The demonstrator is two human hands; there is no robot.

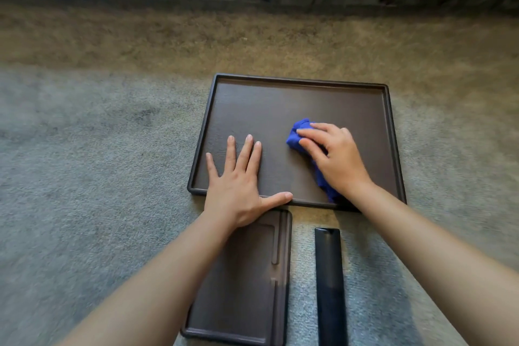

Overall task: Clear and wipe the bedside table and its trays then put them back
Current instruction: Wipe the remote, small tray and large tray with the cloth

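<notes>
A large dark brown tray [297, 98] lies flat on the grey carpet [84, 149], its low rim running all round. The person's left hand [238, 177] is spread open and pressed palm-down on the tray's near left part, fingers splayed, the thumb stretched along the near rim. The right hand [334, 157] is curled over a bunched blue cloth [297, 135] and grips it against the tray's floor, right of the middle; a tail of the cloth trails back under the wrist toward the near rim. Closer to the person, just beside the big tray's near edge, a smaller dark tray [252, 289] with moulded ridges along its right side lies on the carpet, partly hidden by the left forearm. To its right, apart from it, lies a long narrow black remote-like bar [330, 284], pointing away from the person.
</notes>
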